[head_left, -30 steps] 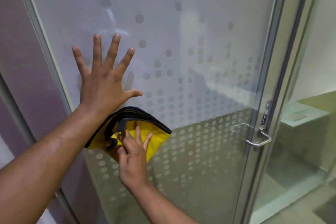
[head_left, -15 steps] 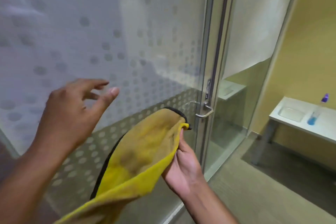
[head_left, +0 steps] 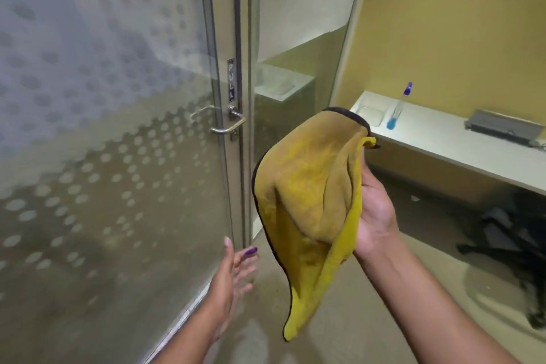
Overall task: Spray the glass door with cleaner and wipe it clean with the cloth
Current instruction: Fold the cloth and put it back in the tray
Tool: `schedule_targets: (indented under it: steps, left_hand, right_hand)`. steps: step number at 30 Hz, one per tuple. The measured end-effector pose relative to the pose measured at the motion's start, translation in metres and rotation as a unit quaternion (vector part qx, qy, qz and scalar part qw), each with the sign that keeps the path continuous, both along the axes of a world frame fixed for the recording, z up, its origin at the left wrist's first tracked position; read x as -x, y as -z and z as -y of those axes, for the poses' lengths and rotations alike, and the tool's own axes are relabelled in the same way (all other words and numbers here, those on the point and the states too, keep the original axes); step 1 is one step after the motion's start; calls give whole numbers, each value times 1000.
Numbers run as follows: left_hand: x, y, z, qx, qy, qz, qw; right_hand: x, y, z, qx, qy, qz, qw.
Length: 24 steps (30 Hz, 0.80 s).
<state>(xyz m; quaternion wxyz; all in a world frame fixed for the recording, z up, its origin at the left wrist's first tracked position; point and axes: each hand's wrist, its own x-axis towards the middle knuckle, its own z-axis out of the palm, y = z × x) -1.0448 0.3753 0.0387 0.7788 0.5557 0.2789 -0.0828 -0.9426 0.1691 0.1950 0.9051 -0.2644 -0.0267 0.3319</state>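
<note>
— Half done, would you say?
— Hard to judge: the glass door (head_left: 103, 156) shows no plain streaks, but blur hides much. The spray bottle (head_left: 397, 109) stands on the counter (head_left: 443, 139), well apart from both hands.
— And the cloth (head_left: 310, 204)?
— Off the glass, pinched at its upper edge by the right hand (head_left: 373, 210), hanging below the fingers. The left hand (head_left: 233, 272) hangs low, fingers loosely spread, holding nothing.

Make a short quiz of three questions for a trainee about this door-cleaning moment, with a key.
1. True or false: the right hand holds the yellow cloth.
2. Where does the spray bottle stand? A) on the floor B) on the white counter C) in the left hand
3. Which word is on the sign above the door handle?

Key: 1 true; 2 B; 3 PULL.
</note>
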Motion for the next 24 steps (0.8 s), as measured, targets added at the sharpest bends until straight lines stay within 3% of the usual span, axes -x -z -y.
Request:
schedule_targets:
  steps: [3, 5, 7, 10, 16, 20, 24]
  left_hand:
    - [-19, 18, 73, 212, 31, -85, 973]
    - [-34, 15, 121, 328, 6, -65, 942]
    - [-54, 2, 158, 362, -30, -35, 931]
    - [-81, -13, 184, 348, -53, -16, 936]
    - [-133, -40, 218, 223, 55, 13, 973]
    - [-172, -59, 234, 99, 105, -5, 990]
    - [-216, -80, 246, 65, 167, -24, 983]
  right_hand:
    - [-29, -14, 45, -3, 38, 28, 999]
    - [-46, -20, 74, -6, 64, 53, 997]
    - [-62, -24, 104, -14, 97, 68, 993]
    - [-85, -19, 160, -14, 161, 82, 984]
    - [-108, -13, 248, 34, 284, 79, 955]
    - [-111, -2, 283, 165, 331, 132, 920]
    - [-112, 32, 295, 353, 256, 220, 873]
